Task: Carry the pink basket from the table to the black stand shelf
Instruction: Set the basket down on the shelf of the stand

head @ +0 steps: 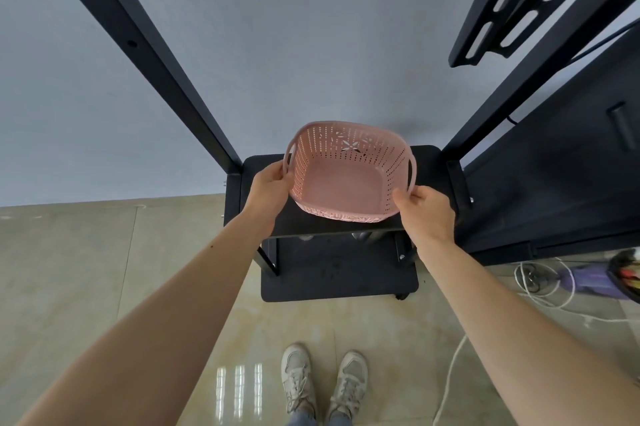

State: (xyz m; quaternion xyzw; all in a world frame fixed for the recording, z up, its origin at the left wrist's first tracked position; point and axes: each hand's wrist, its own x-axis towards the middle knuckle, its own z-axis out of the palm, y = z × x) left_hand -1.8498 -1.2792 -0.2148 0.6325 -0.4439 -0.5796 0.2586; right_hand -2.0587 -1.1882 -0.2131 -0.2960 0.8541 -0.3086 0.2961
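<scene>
Pink basket (348, 171) held over the top shelf (429, 162) of the black stand (337, 282). Basket is empty, perforated walls, flower cut-out on the far wall. It is tilted, near edge lower, opening turned toward the person. Whether its underside touches the shelf cannot be told from here.

Left hand (268, 188) closed on the basket's left rim beside the left handle loop, thumb on top. Right hand (427, 209) closed on the near right rim just below the right handle loop, fingers curled around the edge. Both arms bare and stretched forward.

Stand: two black uprights rise left and right of the shelf and lean outward in this wide view; a lower base plate sits near the floor beneath the shelf. A slotted black bracket (519, 0) is fixed high on the right upright. A dark panel (568, 176) fills the right side.

Floor is glossy beige tile (86, 270). White cord (540, 283) lies coiled on the floor at right. Person's pale sneakers (323, 379) stand near, toes pointing toward the stand. Grey wall behind.
</scene>
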